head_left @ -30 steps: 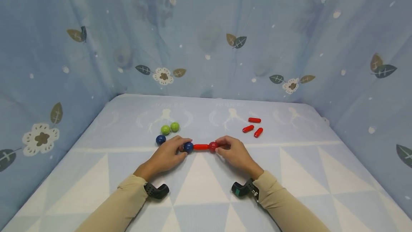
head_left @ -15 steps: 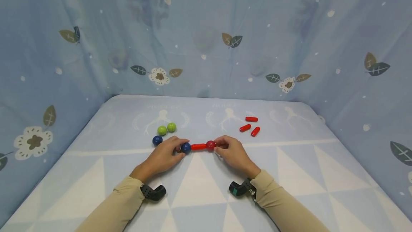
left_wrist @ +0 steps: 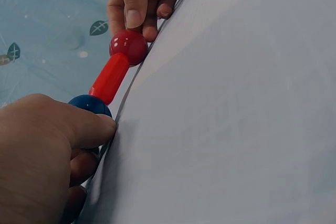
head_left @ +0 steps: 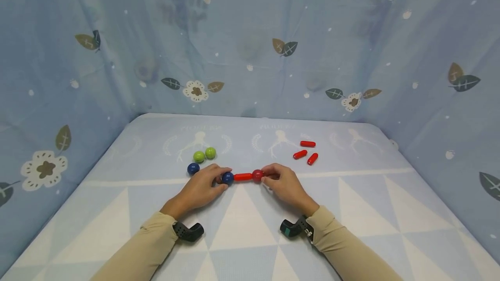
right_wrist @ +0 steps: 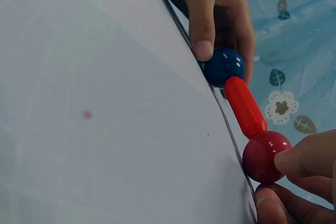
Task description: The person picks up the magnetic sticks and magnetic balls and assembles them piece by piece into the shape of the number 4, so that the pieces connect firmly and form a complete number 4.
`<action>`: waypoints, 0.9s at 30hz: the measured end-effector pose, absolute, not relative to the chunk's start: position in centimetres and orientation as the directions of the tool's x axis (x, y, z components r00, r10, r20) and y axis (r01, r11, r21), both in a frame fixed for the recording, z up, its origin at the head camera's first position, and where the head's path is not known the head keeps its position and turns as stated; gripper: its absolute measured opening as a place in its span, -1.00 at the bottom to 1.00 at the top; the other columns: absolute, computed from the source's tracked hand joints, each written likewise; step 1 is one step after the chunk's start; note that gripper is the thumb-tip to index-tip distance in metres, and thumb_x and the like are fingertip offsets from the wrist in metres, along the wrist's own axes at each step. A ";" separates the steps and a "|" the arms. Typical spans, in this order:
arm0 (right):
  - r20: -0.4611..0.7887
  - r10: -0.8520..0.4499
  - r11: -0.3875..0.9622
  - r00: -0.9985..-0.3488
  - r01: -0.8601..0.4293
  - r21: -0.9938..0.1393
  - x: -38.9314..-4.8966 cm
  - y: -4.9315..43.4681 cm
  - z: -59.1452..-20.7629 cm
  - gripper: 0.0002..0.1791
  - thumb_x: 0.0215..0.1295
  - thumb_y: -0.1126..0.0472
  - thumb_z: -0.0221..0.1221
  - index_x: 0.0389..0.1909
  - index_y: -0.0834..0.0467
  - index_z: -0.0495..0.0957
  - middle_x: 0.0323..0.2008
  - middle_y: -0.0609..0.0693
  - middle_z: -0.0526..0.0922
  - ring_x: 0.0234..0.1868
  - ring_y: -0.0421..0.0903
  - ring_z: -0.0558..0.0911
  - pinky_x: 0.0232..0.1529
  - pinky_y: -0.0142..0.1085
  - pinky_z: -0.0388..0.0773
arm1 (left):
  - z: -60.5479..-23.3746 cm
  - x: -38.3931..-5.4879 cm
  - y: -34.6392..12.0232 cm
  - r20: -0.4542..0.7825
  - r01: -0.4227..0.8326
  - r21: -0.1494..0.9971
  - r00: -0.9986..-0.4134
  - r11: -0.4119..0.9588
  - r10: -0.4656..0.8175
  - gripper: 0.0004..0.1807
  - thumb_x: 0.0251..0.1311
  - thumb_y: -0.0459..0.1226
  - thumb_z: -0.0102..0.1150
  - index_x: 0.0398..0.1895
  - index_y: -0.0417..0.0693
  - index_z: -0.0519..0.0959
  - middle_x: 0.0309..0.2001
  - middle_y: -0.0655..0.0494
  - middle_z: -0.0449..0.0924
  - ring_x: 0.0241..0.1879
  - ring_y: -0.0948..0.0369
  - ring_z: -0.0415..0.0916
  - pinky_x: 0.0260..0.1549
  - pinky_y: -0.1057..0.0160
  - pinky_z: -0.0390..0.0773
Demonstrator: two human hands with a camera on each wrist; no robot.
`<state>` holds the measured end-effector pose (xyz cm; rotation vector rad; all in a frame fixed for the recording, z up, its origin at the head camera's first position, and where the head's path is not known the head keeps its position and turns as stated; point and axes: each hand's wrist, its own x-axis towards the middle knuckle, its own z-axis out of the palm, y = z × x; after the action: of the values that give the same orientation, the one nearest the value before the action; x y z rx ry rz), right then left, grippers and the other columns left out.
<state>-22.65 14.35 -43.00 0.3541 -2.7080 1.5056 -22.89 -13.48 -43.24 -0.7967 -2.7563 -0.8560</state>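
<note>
A red rod (head_left: 243,177) joins a blue ball (head_left: 228,178) at its left end to a dark red ball (head_left: 257,175) at its right end. My left hand (head_left: 203,186) pinches the blue ball between thumb and fingers. On the other side, my right hand (head_left: 285,185) pinches the red ball. In the left wrist view the rod (left_wrist: 109,78) runs straight between both balls, close over the table. The right wrist view shows the left thumb on the blue ball (right_wrist: 224,67) and the right thumb on the red ball (right_wrist: 266,157).
Two green balls (head_left: 199,156) and another blue ball (head_left: 193,168) lie beyond the left hand. Three loose red rods (head_left: 300,155) lie at the back right of the table (head_left: 242,229). A blue patterned curtain (head_left: 234,34) surrounds the table's back and sides.
The view shifts slightly with the head. Both hands keep their grip on the joined balls and rod, with no clear movement on the table.
</note>
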 end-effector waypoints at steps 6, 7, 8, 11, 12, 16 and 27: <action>0.133 -0.184 0.495 -0.974 -0.209 -0.844 -22.6 14.4 -42.9 -0.77 0.29 0.26 0.32 -0.04 0.08 0.66 -0.15 -0.12 0.69 -0.10 -0.10 0.60 0.00 -0.16 0.54 | -43.1 -22.8 -13.4 0.283 0.525 0.483 -0.851 0.701 0.442 -0.48 0.19 -0.22 0.41 0.26 0.04 0.58 -0.23 0.28 0.50 -0.33 0.27 0.40 -0.36 0.28 0.44; 0.134 -0.185 0.494 -0.974 -0.210 -0.844 -22.6 14.4 -42.8 -0.77 0.29 0.26 0.32 -0.03 0.08 0.66 -0.15 -0.11 0.69 -0.10 -0.10 0.60 0.01 -0.15 0.54 | -43.0 -22.8 -13.4 0.286 0.525 0.481 -0.851 0.702 0.440 -0.48 0.20 -0.22 0.41 0.25 0.04 0.58 -0.24 0.28 0.50 -0.32 0.28 0.40 -0.36 0.28 0.44; 0.135 -0.186 0.491 -0.973 -0.211 -0.845 -22.7 14.4 -42.8 -0.77 0.30 0.26 0.31 -0.03 0.08 0.66 -0.14 -0.11 0.69 -0.10 -0.10 0.60 0.00 -0.16 0.54 | -43.0 -22.8 -13.3 0.289 0.526 0.480 -0.851 0.702 0.439 -0.48 0.20 -0.21 0.41 0.25 0.03 0.58 -0.24 0.28 0.51 -0.32 0.27 0.41 -0.36 0.28 0.44; 0.130 -0.185 0.492 -0.974 -0.207 -0.846 -22.7 14.4 -42.6 -0.77 0.30 0.27 0.31 -0.03 0.09 0.66 -0.15 -0.11 0.69 -0.12 -0.10 0.60 -0.03 -0.19 0.54 | -43.0 -22.8 -13.3 0.291 0.528 0.474 -0.849 0.705 0.440 -0.49 0.20 -0.20 0.42 0.24 0.04 0.59 -0.23 0.28 0.52 -0.31 0.28 0.41 -0.34 0.28 0.44; 0.130 -0.184 0.493 -0.974 -0.206 -0.845 -22.8 14.4 -42.6 -0.77 0.30 0.27 0.31 -0.03 0.09 0.66 -0.15 -0.11 0.69 -0.13 -0.11 0.60 -0.05 -0.21 0.55 | -43.0 -22.8 -13.3 0.291 0.530 0.472 -0.848 0.704 0.443 -0.49 0.19 -0.19 0.42 0.23 0.04 0.59 -0.22 0.28 0.53 -0.31 0.29 0.42 -0.33 0.27 0.45; 0.140 -0.175 0.479 -0.974 -0.209 -0.853 -22.7 14.4 -42.7 -0.76 0.30 0.29 0.31 -0.03 0.13 0.65 -0.15 -0.07 0.69 -0.19 -0.11 0.62 -0.17 -0.25 0.60 | -43.1 -22.8 -13.3 0.294 0.532 0.474 -0.847 0.702 0.444 -0.49 0.16 -0.19 0.45 0.21 0.05 0.60 -0.19 0.28 0.55 -0.28 0.31 0.44 -0.29 0.26 0.47; 0.068 -0.153 0.344 -0.986 -0.118 -0.931 -22.5 14.2 -42.7 -0.72 0.32 0.31 0.29 0.03 0.19 0.61 -0.07 0.05 0.66 -0.24 -0.04 0.66 -0.27 -0.25 0.65 | -43.2 -22.8 -13.2 0.282 0.533 0.519 -0.844 0.668 0.455 -0.51 0.10 -0.19 0.50 0.13 0.07 0.63 -0.18 0.33 0.57 -0.25 0.33 0.47 -0.21 0.26 0.52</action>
<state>-22.45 14.23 -42.70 0.2616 -2.6008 1.7978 -22.83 -13.19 -43.21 -0.8193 -2.7505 -0.9173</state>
